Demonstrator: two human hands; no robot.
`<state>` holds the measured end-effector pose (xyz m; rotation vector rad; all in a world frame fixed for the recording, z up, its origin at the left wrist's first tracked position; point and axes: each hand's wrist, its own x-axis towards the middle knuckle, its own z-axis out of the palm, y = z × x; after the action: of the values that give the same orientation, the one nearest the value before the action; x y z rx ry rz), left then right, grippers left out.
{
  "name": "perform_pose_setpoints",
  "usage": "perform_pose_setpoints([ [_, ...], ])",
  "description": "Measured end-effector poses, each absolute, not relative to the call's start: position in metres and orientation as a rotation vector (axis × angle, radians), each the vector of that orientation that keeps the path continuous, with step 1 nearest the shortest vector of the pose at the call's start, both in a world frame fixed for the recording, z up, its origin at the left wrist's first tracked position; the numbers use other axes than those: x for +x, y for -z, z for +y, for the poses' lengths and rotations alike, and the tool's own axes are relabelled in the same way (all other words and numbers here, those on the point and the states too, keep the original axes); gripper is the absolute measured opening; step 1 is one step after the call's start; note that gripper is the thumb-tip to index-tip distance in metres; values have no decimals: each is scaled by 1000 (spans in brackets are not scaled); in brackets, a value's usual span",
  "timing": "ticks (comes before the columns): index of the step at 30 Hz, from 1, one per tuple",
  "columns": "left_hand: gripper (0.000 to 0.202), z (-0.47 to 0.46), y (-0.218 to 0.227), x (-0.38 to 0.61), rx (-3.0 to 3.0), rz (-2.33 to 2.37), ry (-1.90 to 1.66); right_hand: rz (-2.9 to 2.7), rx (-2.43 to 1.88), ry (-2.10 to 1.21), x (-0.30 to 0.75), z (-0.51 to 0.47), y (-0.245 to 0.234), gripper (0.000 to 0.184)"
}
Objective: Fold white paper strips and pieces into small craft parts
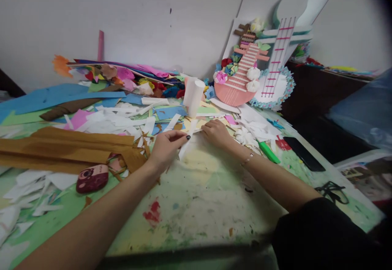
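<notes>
Between thumb and fingers, my left hand (pixel 168 146) pinches a narrow white paper strip (pixel 184 149) just above the table. My right hand (pixel 216 133) is a little to the right, its fingers curled down close to the table. A thin pale piece shows at its fingertips, too small to name. Behind both hands stands a white paper roll (pixel 194 98), upright. Under and around my fingers lie paper scraps in white, blue and yellow.
Left lie brown crepe paper (pixel 67 149) and a dark red case (pixel 92 178). Right are a green marker (pixel 269 152), a black phone (pixel 304 154) and black-framed glasses (pixel 332 191). Paper instruments, one a pink lute (pixel 237 86), lean on the wall. Paper flowers (pixel 124 76) lie at the back.
</notes>
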<state>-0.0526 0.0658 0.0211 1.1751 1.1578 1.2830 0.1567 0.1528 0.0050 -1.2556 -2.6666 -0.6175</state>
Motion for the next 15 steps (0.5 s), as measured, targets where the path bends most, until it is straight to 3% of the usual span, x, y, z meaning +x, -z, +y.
perform_pose_setpoints([
  [8,31,68,-20,-53,1018,1098,-1367,-2638,-922,668,183,64,3,25],
  [15,28,61,-20,-46,1097,1194,-1255,-2492,-932,142,197,47,2,24],
])
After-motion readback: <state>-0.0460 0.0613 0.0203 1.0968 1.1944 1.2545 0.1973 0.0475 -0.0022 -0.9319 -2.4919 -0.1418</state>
